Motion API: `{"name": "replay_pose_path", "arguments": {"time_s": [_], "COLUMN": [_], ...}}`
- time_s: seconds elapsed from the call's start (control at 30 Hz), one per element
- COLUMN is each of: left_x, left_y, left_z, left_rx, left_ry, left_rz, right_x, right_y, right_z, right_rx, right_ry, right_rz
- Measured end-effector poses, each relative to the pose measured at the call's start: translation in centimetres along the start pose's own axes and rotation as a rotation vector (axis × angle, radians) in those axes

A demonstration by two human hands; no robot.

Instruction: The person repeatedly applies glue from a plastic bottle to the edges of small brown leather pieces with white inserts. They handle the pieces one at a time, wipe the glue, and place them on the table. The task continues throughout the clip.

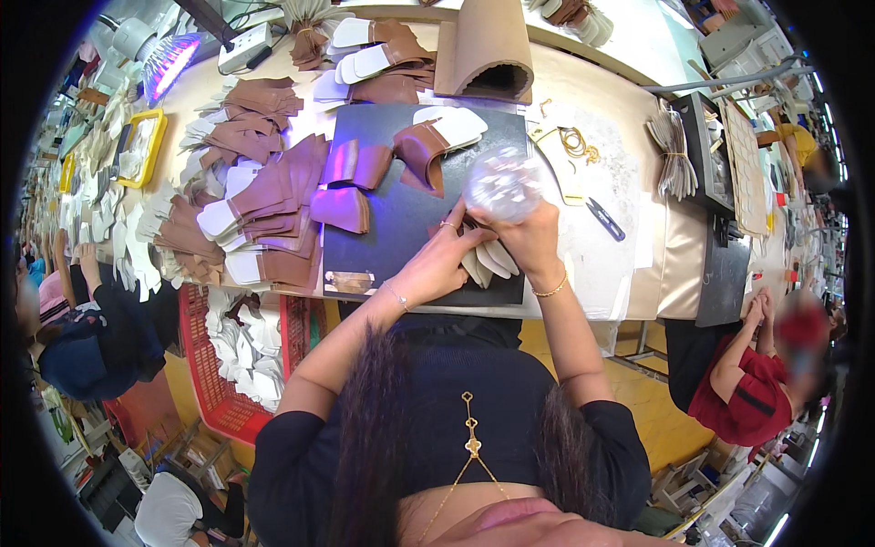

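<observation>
At centre frame, the person's right hand (pixel 529 239) is gripping a clear, blurred plastic-looking object (pixel 503 187) over the black work mat (pixel 401 228), while the left hand (pixel 444 260) is pinching cream sole pieces (pixel 488 263) beneath it, seemingly steadying them for treatment.

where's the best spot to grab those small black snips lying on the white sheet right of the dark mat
Probably by the middle of the snips, pinched across the narrow width from above. They lie flat and slanted on the white sheet, with bare sheet on both long sides, so fingers can close on them there. Which end carries the blades is too small to tell, so avoid both tips.
</observation>
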State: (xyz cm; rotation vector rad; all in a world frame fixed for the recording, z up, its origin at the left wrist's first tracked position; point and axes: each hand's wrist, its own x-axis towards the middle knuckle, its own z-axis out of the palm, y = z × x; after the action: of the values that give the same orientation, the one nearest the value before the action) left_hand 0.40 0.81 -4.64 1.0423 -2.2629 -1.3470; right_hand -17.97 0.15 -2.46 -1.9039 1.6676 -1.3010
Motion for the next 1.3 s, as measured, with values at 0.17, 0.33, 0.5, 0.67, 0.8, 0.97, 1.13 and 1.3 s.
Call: {"name": "replay_pose_path", "arguments": {"time_s": [0.17, 0.33, 0.5, 0.67, 0.8, 0.97, 1.13, 1.3], "left_x": [0.2, 0.5, 0.5, 0.8, 1.0, 0.9, 0.7, 0.0], "left_y": [0.6, 0.9, 1.2, 1.8, 1.9, 1.5, 1.5, 1.2], "left_z": [-0.1, -0.1, -0.2, -0.6, -0.8, -0.7, -0.9, -0.4], "left_rx": [-0.024, 0.039, 0.036, -0.019, -0.008, 0.041, -0.102, -0.242], "left_ry": [-0.037, -0.041, -0.041, -0.093, -0.121, -0.080, 0.028, 0.060], "left_rz": [-0.048, -0.053, -0.080, -0.107, -0.110, -0.085, -0.046, -0.042], "right_x": [2.1, 1.9, 2.5, 4.2, 3.4, 3.2, 3.4, 2.3], "right_y": [1.8, 0.5, 0.5, 4.0, 3.9, 2.1, 1.4, 1.7], "right_z": [-1.9, -1.3, -0.4, -5.3, -6.8, -6.4, -6.9, -7.2], "right_rx": [-0.115, 0.049, -0.159, 0.398, 1.103, 1.519, 1.747, 1.659], "right_ry": [0.179, 0.113, 0.063, 0.458, 0.397, 0.293, 0.182, 0.283], "right_rz": [0.123, 0.053, 0.000, 0.268, 0.636, 0.774, 0.749, 0.707]}}
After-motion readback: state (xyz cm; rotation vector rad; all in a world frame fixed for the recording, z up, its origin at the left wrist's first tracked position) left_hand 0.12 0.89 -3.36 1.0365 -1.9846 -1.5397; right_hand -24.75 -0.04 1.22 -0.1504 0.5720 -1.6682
